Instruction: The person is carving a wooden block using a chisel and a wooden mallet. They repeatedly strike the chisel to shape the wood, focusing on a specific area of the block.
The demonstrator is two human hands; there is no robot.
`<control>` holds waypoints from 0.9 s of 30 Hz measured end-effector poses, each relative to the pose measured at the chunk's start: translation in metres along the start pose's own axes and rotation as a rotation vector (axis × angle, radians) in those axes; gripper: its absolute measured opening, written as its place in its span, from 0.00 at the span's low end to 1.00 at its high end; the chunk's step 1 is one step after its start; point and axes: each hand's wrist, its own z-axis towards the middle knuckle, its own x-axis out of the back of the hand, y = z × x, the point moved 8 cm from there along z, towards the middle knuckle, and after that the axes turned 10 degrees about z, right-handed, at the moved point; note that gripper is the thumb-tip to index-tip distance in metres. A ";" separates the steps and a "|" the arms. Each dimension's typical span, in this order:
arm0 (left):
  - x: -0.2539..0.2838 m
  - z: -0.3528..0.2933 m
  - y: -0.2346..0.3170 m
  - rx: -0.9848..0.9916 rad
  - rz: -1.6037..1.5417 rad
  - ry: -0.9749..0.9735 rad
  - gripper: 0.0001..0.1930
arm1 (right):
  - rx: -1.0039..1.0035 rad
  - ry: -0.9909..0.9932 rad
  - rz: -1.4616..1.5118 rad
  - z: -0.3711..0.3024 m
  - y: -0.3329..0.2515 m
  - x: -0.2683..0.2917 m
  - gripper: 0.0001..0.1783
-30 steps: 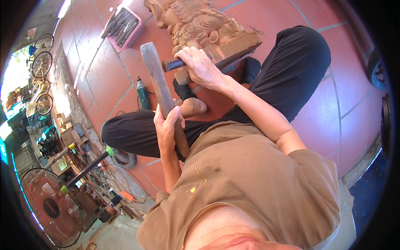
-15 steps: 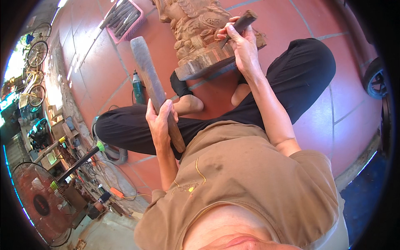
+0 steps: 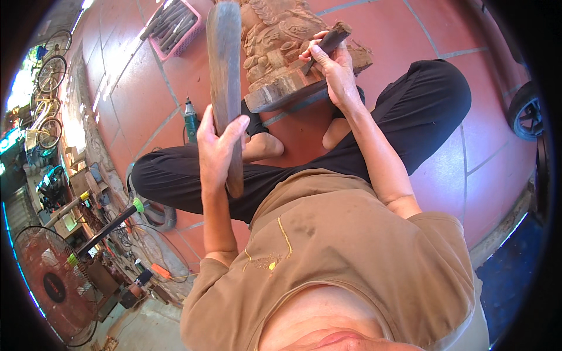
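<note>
My left hand (image 3: 219, 143) is closed round the lower part of a long, flat wooden mallet (image 3: 225, 70), which it holds up above my left knee. In my right hand (image 3: 336, 73) is a chisel (image 3: 333, 38) with a dark, worn handle, slanting down toward the wood. Its tip meets or nearly meets the base edge of a brown wood carving (image 3: 274, 55); the exact contact is too small to tell. The carving lies on the floor beyond my feet, covered in relief shapes, and the raised mallet hides part of its left side.
A pink basket (image 3: 197, 30) full of chisels stands on the red tiles at the far left. Nearer, a green rotary tool (image 3: 191, 120) stands by my left knee. A fan (image 3: 55, 286), cords and clutter line the left side; a black wheel (image 3: 525, 114) is at right.
My left hand has lifted the mallet and swung it more upright, its broad end now higher and further right. The chisel in my right hand has shifted slightly left and down.
</note>
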 end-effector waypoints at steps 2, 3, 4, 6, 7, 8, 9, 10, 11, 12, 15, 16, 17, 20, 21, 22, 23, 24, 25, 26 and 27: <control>0.002 0.013 0.027 -0.072 0.102 -0.034 0.16 | 0.007 -0.011 -0.026 -0.002 0.000 -0.002 0.09; 0.002 0.019 0.042 -0.110 0.153 -0.049 0.16 | 0.012 -0.019 -0.039 -0.002 0.000 -0.004 0.09; -0.001 0.025 0.061 -0.160 0.185 -0.074 0.18 | 0.023 -0.017 -0.045 -0.003 -0.001 -0.004 0.09; -0.009 0.035 0.100 -0.261 0.248 -0.118 0.20 | 0.043 -0.019 -0.059 -0.005 -0.001 -0.005 0.09; -0.015 0.041 0.119 -0.365 0.295 -0.140 0.20 | 0.046 -0.017 -0.059 -0.005 -0.003 -0.006 0.09; -0.022 0.046 0.138 -0.467 0.344 -0.161 0.21 | 0.048 -0.017 -0.059 -0.006 -0.005 -0.007 0.09; -0.031 0.048 0.152 -0.513 0.397 -0.175 0.22 | 0.052 -0.015 -0.056 -0.006 -0.006 -0.008 0.08; -0.039 0.049 0.166 -0.560 0.445 -0.188 0.23 | 0.055 -0.019 -0.050 -0.006 -0.006 -0.008 0.08; -0.051 0.049 0.175 -0.548 0.496 -0.189 0.25 | 0.057 -0.024 -0.044 -0.006 -0.005 -0.008 0.08; -0.057 0.051 0.184 -0.536 0.541 -0.194 0.26 | 0.060 -0.026 -0.042 -0.006 -0.005 -0.007 0.09; -0.076 0.060 0.204 -0.554 0.888 -0.374 0.32 | 0.066 -0.017 -0.088 -0.005 -0.003 -0.004 0.08; -0.084 0.067 0.196 -0.567 1.101 -0.435 0.31 | 0.036 -0.008 -0.101 -0.006 -0.002 -0.005 0.09; -0.091 0.077 0.183 -0.575 1.315 -0.497 0.31 | 0.006 0.001 -0.114 -0.008 -0.001 -0.007 0.09; -0.091 0.089 0.167 -0.794 1.420 -0.498 0.31 | -0.001 0.007 -0.090 -0.007 0.004 -0.012 0.10; -0.090 0.087 0.169 -0.903 1.354 -0.471 0.32 | 0.009 0.011 -0.076 -0.006 0.006 -0.011 0.10; -0.097 0.091 0.175 -0.725 1.428 -0.561 0.32 | 0.009 0.021 -0.064 -0.006 0.006 -0.007 0.09; -0.103 0.091 0.188 -0.616 1.434 -0.640 0.31 | 0.009 0.031 -0.053 -0.006 0.006 -0.004 0.09; -0.106 0.088 0.201 -0.503 1.442 -0.709 0.29 | 0.010 0.034 -0.037 -0.006 0.006 -0.003 0.09; -0.108 0.084 0.206 -0.568 1.380 -0.669 0.28 | 0.013 0.039 -0.024 -0.006 0.005 -0.002 0.09; -0.109 0.081 0.211 -0.634 1.320 -0.632 0.27 | 0.017 0.047 -0.013 -0.007 0.004 0.001 0.08; -0.110 0.065 0.226 -0.741 1.294 -0.463 0.27 | 0.016 0.038 0.005 -0.007 0.004 -0.001 0.08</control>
